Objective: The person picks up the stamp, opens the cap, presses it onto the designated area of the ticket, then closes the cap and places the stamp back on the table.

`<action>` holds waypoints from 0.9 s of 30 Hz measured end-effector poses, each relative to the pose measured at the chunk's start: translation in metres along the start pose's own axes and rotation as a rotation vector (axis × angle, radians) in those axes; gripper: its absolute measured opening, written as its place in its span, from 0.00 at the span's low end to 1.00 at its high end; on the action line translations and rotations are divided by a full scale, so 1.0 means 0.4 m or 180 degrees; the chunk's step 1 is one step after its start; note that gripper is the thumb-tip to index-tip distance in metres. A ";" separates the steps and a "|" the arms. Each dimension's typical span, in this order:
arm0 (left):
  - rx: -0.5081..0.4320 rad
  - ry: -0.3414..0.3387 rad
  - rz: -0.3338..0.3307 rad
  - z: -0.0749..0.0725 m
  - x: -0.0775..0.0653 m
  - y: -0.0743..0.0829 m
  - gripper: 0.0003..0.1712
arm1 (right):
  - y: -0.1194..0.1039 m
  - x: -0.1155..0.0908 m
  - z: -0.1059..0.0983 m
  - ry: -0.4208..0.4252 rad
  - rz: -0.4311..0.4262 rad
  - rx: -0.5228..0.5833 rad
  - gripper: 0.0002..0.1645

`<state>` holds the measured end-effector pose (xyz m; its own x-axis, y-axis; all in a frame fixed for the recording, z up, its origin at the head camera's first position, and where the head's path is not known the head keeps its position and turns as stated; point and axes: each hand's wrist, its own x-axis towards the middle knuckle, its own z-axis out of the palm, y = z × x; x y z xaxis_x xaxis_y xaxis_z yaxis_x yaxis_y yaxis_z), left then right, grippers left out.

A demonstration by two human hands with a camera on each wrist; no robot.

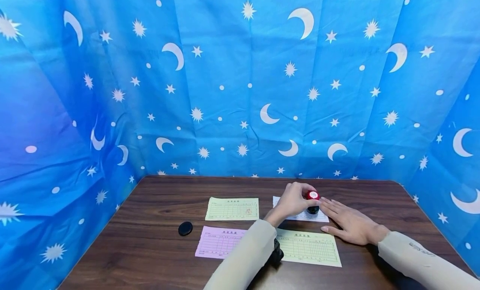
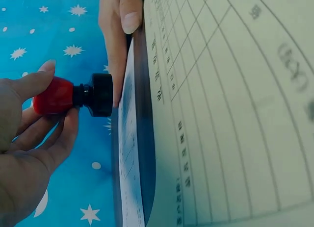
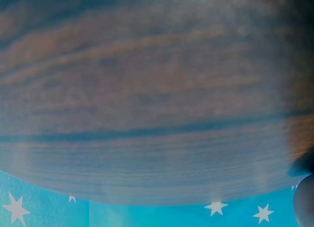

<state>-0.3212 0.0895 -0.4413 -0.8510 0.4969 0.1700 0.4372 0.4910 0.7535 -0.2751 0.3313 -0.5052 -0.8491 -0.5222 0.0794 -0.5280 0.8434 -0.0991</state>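
Note:
My left hand (image 1: 294,200) grips the red knob of a stamp (image 1: 313,196) with a black base. In the left wrist view the stamp (image 2: 55,96) points its black end at the white form (image 2: 128,138), and a narrow gap seems to lie between them. That white form (image 1: 296,216) lies at the back right of the table, partly under both hands. Flat beside the stamp, my right hand (image 1: 354,224) has its fingers straight and rests at the form's right edge. The right wrist view shows mostly blurred tabletop, with a fingertip (image 3: 305,202) at the lower right corner.
A green form (image 1: 221,211) with a red mark lies to the left. In front are a pink form (image 1: 215,242), partly behind the left sleeve, and another green form (image 1: 311,247). A black round cap (image 1: 185,228) sits at the left. Blue star-patterned cloth (image 1: 232,102) surrounds the table.

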 end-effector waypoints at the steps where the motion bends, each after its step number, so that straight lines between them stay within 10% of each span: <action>1: 0.0018 0.0001 -0.0005 0.003 0.002 0.001 0.19 | -0.001 0.000 0.000 -0.0002 -0.0004 0.0003 0.49; 27: 0.0165 -0.0016 -0.0114 0.048 0.008 0.012 0.17 | 0.001 -0.006 0.000 -0.0070 0.0046 0.0031 0.49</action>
<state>-0.3163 0.1072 -0.4493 -0.8649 0.4819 0.1403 0.4212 0.5448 0.7251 -0.2733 0.3328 -0.5056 -0.8567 -0.5128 0.0560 -0.5157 0.8497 -0.1096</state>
